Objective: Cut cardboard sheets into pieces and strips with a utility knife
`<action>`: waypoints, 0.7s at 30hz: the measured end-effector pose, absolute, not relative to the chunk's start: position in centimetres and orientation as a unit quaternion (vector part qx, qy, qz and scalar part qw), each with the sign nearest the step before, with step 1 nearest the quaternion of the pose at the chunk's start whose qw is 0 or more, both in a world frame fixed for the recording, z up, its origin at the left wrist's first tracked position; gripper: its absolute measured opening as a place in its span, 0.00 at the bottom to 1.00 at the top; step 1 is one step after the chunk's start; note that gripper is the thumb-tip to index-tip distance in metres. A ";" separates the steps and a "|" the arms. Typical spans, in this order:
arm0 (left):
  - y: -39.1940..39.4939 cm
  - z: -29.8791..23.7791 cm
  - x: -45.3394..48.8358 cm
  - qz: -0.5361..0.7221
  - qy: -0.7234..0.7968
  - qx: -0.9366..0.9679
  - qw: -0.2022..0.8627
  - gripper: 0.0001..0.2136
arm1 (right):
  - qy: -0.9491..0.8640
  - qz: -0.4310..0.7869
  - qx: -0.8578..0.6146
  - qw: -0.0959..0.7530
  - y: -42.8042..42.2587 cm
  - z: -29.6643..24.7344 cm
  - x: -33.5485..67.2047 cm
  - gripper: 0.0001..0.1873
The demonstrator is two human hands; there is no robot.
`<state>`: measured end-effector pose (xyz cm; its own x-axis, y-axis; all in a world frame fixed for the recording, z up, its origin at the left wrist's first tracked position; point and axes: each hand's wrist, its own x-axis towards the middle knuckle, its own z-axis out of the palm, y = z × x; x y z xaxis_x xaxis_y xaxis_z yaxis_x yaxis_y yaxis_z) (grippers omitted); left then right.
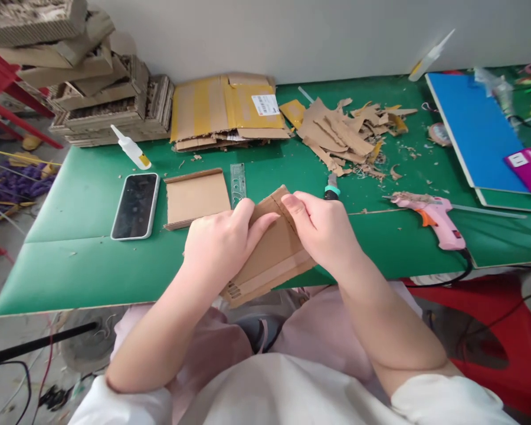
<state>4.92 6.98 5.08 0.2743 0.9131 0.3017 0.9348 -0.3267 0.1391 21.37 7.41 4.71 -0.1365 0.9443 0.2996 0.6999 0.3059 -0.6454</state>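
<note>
Both hands grip a piece of cardboard (265, 248), held tilted over the table's front edge. My left hand (219, 239) is closed on its left side, thumb lying on top. At the upper right edge, my right hand (321, 227) pinches it beside a dark scored line, with fingers hidden underneath. Left of the hands lies a cardboard tray (197, 198) with folded edges. A clear ruler (238, 183) is just beyond the held piece. Behind my right hand sits a cutting knife (331, 188) with a black and teal handle, partly hidden.
On the green table (84, 265) are a phone (135, 206), a glue bottle (131, 147), a pink glue gun (438, 218) and cardboard scraps (345, 133). Flattened cardboard (223, 112) and stacked cardboard trays (106, 88) stand at the back left. A blue board (473, 130) lies right.
</note>
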 end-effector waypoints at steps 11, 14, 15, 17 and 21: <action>7.2 5.1 4.8 -0.141 -0.581 -0.802 0.016 0.24 | -0.631 0.421 -0.529 0.381 8.1 3.6 21.0 0.30; 7.3 5.0 4.7 -0.154 -0.574 -0.804 0.006 0.24 | -0.580 0.505 -0.508 0.387 8.2 3.2 20.9 0.29; 7.3 5.0 4.7 -0.158 -0.572 -0.805 0.001 0.24 | -0.564 0.529 -0.499 0.391 8.3 3.1 20.9 0.29; 7.4 5.1 4.6 -0.165 -0.570 -0.805 -0.009 0.24 | -0.532 0.574 -0.478 0.399 8.3 3.0 20.8 0.28; 7.5 5.1 4.6 -0.186 -0.565 -0.803 -0.030 0.24 | -0.470 0.656 -0.443 0.391 8.3 3.1 20.5 0.29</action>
